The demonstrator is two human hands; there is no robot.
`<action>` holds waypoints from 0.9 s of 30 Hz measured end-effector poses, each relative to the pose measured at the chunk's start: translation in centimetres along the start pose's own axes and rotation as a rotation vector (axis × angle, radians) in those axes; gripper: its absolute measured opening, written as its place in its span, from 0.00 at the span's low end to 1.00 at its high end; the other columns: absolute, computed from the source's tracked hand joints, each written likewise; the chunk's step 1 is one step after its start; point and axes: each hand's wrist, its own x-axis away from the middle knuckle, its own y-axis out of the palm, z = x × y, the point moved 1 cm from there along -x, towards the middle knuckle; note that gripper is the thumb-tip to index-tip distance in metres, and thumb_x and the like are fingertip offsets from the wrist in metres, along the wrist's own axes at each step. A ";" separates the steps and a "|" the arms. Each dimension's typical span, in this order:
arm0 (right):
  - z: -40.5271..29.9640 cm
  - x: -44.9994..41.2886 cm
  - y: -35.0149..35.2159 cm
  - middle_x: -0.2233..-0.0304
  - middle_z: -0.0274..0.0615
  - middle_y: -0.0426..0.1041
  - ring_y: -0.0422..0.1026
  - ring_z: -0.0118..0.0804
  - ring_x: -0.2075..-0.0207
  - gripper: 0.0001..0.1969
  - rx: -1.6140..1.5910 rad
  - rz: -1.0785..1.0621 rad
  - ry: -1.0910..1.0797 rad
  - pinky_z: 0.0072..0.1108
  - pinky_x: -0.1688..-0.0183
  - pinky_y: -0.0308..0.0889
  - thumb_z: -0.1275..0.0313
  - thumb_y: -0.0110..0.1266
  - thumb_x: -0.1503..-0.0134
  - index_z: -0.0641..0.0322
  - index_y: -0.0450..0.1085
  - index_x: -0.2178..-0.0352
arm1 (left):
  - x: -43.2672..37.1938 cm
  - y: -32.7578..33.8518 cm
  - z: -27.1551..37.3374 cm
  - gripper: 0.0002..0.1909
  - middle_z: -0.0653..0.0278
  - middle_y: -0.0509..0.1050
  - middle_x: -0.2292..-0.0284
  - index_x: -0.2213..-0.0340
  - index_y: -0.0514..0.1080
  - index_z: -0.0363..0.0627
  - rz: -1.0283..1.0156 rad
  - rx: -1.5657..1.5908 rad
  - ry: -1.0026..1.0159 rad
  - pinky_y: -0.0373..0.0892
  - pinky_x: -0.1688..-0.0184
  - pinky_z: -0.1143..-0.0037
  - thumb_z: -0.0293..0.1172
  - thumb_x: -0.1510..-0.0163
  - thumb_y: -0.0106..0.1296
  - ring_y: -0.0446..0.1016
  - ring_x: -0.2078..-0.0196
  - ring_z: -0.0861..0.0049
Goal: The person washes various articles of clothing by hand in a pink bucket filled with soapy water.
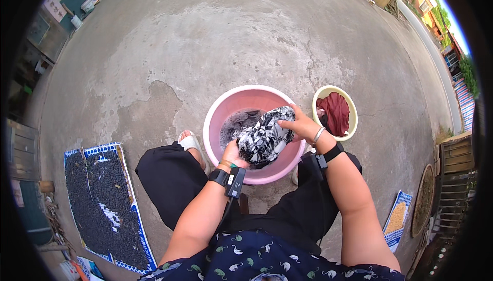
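Observation:
A black-and-white patterned cloth [265,136], wet and bunched up, is held between both hands over a pink plastic basin [215,107]. My left hand [234,154] grips its lower left end near the basin's front rim. At its upper right end, my right hand [298,123] has the thumb on top and the other fingers partly hidden behind the cloth. Dark fabric [238,121] lies in sudsy water inside the basin. To the right stands a smaller pale yellow basin [355,116] with a dark red cloth [336,113] in it.
The basins stand on a concrete floor [231,42] between my feet and beside my right knee. Small dark items are spread on a blue-and-white sheet [109,204] at the left. A smaller sheet with pale grains [396,217] and a round woven tray [423,200] are at the right.

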 end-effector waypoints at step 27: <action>0.4 1.7 6.7 0.71 0.44 0.73 0.73 0.37 0.71 0.10 -1.495 -0.393 0.277 0.28 0.65 0.69 0.73 0.51 0.56 0.67 0.68 0.70 | -0.4 -2.5 6.0 0.23 0.65 0.71 0.66 0.72 0.68 0.50 0.536 -0.933 0.195 0.64 0.57 0.71 0.58 0.51 0.44 0.68 0.60 0.75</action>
